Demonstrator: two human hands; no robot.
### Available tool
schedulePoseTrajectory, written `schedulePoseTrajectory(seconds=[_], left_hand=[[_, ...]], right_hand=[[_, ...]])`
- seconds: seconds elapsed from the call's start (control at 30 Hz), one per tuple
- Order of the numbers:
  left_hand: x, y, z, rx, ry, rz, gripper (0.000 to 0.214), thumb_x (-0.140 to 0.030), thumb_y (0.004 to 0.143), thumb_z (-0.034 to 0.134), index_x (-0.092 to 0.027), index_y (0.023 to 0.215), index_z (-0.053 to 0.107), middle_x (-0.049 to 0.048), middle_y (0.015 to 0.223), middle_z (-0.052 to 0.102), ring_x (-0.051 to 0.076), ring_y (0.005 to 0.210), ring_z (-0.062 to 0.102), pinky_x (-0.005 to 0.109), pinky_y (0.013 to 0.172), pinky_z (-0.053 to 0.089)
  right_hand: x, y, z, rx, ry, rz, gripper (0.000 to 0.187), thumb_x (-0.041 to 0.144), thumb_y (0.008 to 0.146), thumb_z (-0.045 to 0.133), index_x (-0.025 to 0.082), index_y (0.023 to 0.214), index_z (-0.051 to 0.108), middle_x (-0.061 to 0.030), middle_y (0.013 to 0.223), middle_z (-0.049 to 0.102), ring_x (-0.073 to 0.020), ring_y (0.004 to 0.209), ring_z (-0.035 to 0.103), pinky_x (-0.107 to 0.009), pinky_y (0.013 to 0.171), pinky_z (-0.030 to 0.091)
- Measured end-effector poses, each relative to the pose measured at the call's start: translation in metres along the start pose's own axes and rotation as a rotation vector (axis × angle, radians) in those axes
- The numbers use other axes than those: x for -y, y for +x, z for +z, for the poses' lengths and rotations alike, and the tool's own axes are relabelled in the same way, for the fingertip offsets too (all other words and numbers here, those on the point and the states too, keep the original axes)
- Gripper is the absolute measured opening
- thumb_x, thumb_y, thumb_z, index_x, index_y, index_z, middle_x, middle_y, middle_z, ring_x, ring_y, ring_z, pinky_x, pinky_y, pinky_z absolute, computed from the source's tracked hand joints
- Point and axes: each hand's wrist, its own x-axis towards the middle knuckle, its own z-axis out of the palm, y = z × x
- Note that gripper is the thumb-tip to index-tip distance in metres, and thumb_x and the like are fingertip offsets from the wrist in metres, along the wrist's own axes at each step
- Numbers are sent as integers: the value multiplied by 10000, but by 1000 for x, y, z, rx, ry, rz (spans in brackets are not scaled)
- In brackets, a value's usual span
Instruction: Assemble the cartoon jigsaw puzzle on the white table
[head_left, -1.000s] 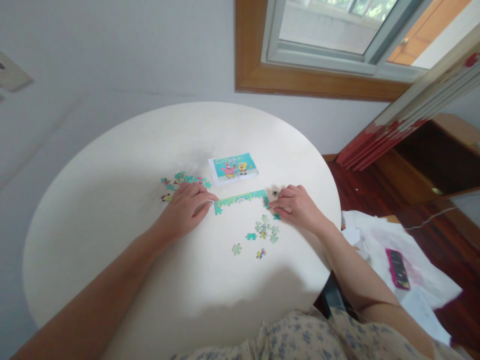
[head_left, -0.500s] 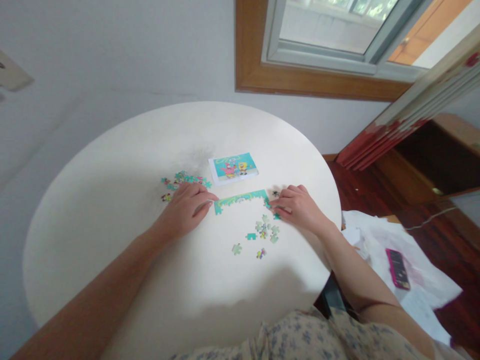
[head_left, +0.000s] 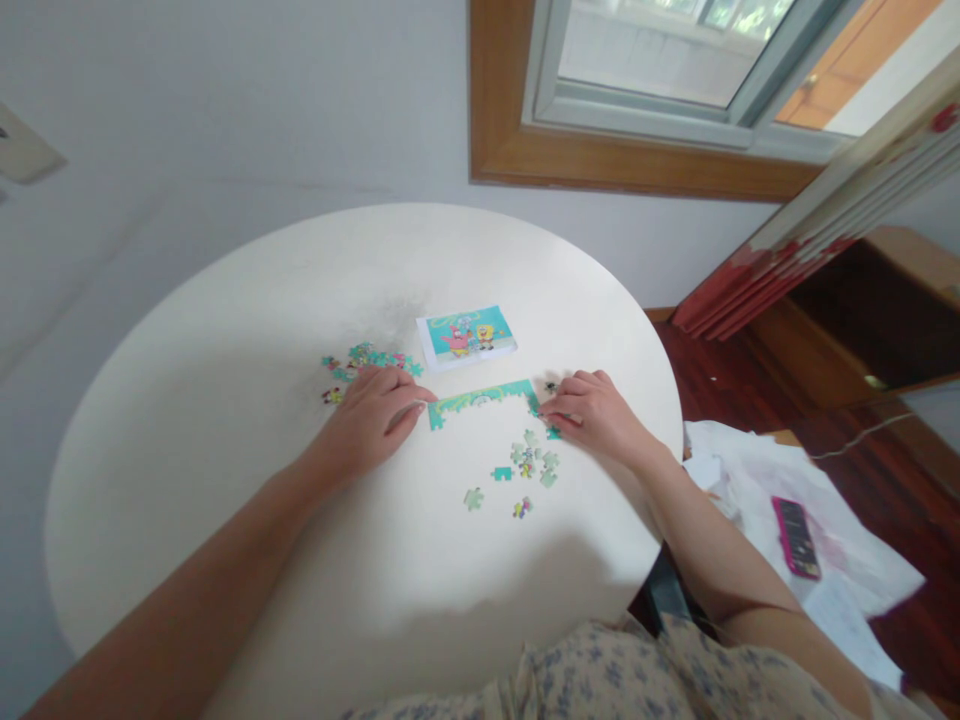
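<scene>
A joined teal strip of puzzle pieces point(head_left: 480, 399) lies mid-table on the round white table point(head_left: 225, 400). My left hand point(head_left: 371, 420) rests palm down at the strip's left end, fingers stretched and fingertips touching it. My right hand point(head_left: 592, 415) presses curled fingers on the pieces at the strip's right end, where a short column of teal pieces point(head_left: 553, 432) runs down. Loose pieces point(head_left: 529, 462) lie just below the strip. A second heap of loose pieces point(head_left: 360, 358) sits behind my left hand.
A small puzzle box with a cartoon picture point(head_left: 466, 337) lies behind the strip. To the right, off the table, a pink phone point(head_left: 795, 537) lies on white papers point(head_left: 840, 560). A wooden-framed window point(head_left: 645, 90) is behind, with a curtain point(head_left: 817, 220) at right.
</scene>
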Motion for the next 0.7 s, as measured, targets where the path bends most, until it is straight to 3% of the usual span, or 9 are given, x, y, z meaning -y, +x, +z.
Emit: schedulePoseTrajectory(seconds=[0.37,0.7], left_hand=[[-2,0,0,-7,-6,-3,276,-275,936,418,-222,1024,674,62,990,605,239,995,538,417,975,375],[2,0,1,1,4,2,267,-290,933,431,-227,1037,669,61,997,606,242,1005,536,407,975,371]], right_hand=[[2,1,-3,30,-21,-27,199,292,936,568,307,958,765,-35,831,671,-195,839,531,-359,743,273],[-9,7,-10,101,-81,-155,176,300,918,597,341,993,752,-38,836,671,-207,863,508,-358,721,244]])
